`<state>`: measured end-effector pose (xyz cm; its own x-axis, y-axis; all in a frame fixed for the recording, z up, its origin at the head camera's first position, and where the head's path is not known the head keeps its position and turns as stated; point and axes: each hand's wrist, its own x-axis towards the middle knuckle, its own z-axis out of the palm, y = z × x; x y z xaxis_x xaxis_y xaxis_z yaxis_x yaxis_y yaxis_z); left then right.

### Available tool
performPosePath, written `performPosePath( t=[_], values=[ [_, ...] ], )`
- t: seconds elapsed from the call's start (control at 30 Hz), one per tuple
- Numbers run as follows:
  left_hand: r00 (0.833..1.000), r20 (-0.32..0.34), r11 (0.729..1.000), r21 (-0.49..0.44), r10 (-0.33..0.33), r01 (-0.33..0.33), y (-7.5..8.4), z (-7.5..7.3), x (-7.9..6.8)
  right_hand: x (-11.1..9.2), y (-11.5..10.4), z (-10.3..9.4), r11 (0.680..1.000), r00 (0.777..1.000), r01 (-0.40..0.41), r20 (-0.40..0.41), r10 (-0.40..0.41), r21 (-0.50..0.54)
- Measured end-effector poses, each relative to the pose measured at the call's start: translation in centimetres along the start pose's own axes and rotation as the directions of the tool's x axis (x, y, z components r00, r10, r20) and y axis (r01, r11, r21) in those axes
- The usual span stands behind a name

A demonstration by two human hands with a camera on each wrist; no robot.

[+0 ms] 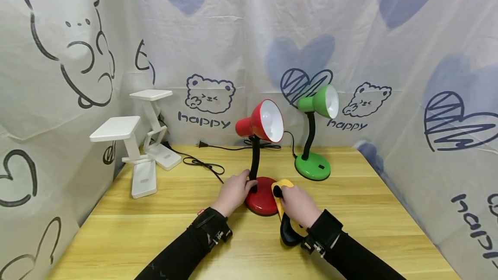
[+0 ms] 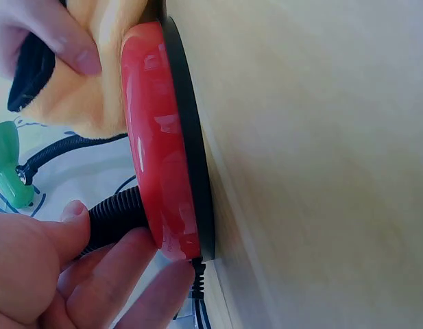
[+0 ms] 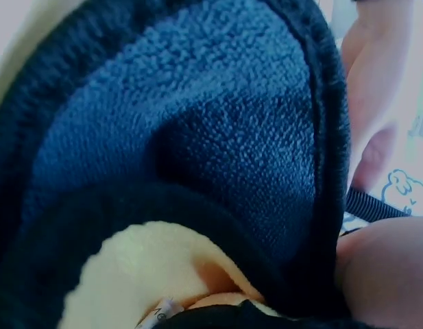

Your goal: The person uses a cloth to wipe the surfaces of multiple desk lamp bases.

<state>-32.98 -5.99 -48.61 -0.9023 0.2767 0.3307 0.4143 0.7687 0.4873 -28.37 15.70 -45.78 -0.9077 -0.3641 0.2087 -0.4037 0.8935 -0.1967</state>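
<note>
With the left hand curled round the black neck of the red lamp on the table and the right hand pinching the yellow cloth against the base, it seems best to hold firm and rub softly

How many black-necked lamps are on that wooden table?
2: the glossy red, round-shaded lamp, gripped by the left hand, and the glossy green, round-shaded lamp behind it, to the right. None seems hidden.
</note>
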Motion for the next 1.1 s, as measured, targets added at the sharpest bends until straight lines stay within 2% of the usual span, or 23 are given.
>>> performPosePath(
  t=[0.2, 0.3, 0.53, 0.7, 0.9, 1.1],
  values=[
    [1.000, 0.002, 1.000, 0.001, -0.002, 0.002, -0.1, -0.2, 0.0, 1.9, 0.4, 0.3, 0.983, 0.990, -0.119, 0.096, 0.106, 0.140],
    [1.000, 0.004, 1.000, 0.001, -0.004, 0.004, -0.1, -0.2, 0.0, 3.6, 0.7, 0.7, 0.971, 0.987, -0.135, 0.115, 0.114, 0.197],
    [1.000, -0.002, 1.000, -0.003, 0.016, -0.016, -0.1, -0.3, -0.1, 7.2, 0.6, 2.6, 0.933, 0.992, -0.065, 0.124, 0.022, 0.353],
    [1.000, 0.004, 1.000, -0.008, 0.023, -0.023, -0.3, -0.1, -0.1, 9.0, 0.1, 3.8, 0.915, 0.986, -0.034, 0.165, -0.035, 0.401],
    [1.000, 0.010, 1.000, -0.014, 0.011, -0.011, -0.1, -0.1, -0.2, 8.6, 0.5, 3.7, 0.914, 0.980, -0.054, 0.197, -0.029, 0.402],
    [1.000, 0.001, 1.000, -0.010, 0.007, -0.007, 0.0, -0.1, -0.2, 6.7, 1.2, 2.6, 0.950, 0.994, -0.035, 0.113, 0.000, 0.310]
  ],
)
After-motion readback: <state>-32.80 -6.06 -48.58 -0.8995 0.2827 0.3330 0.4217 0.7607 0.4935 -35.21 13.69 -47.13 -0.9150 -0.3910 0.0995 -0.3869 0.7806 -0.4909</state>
